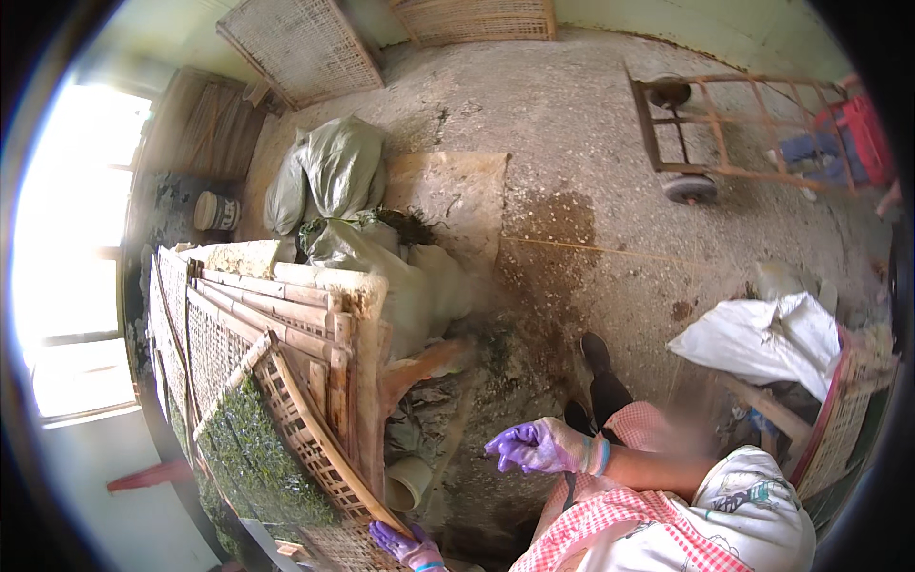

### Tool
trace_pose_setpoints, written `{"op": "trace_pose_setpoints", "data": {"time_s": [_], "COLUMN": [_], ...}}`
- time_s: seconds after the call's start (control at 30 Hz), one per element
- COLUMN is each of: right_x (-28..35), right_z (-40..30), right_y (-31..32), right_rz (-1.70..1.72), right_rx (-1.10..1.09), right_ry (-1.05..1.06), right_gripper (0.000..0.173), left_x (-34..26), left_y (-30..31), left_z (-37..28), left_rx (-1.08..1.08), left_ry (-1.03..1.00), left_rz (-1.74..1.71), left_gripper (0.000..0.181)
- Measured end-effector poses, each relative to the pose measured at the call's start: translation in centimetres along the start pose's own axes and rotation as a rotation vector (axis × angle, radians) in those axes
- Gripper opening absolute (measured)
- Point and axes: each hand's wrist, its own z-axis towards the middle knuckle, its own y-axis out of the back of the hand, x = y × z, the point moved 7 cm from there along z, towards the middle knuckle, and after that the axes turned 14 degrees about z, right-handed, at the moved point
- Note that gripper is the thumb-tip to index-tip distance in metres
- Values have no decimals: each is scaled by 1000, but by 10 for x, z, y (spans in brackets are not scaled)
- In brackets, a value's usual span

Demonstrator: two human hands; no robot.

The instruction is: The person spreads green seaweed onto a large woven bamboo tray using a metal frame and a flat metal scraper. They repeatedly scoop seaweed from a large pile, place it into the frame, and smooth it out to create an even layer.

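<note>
My left hand (pixel 406 547), in a purple-coated knit glove, is at the bottom edge, its fingers around the lower end of a bamboo rail (pixel 325 429). The rail edges a woven bamboo screen (pixel 293 392) that leans on other screens. A mat of dark green, seaweed-like material (pixel 254 457) covers part of the woven surface. My right hand (pixel 547 445), gloved the same way, is in the air to the right of the screen. Its fingers are curled, and nothing plainly shows in them. A pale plastic container (pixel 407 483) lies between the rail and my right hand.
Bulging sacks (pixel 343 168) stand beyond the stacked screens, near a flat cloth (pixel 450 204) on the floor. A wheeled metal cart (pixel 722 132) is at the upper right, with a person (pixel 861 139) partly behind it. A white sack (pixel 765 343) lies at right.
</note>
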Motion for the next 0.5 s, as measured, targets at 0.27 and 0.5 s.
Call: {"op": "trace_pose_setpoints", "data": {"time_s": [0.27, 0.5], "right_x": [67, 82], "right_z": [43, 59], "right_y": [21, 18], "right_rz": [-83, -113], "right_rx": [38, 123], "right_ry": [-108, -222], "right_gripper": [31, 31], "left_x": [-43, -51], "left_y": [51, 64], "left_z": [11, 20], "left_rx": [259, 466], "left_ry": [10, 135], "left_rz": [183, 168], "left_gripper": [70, 75]}}
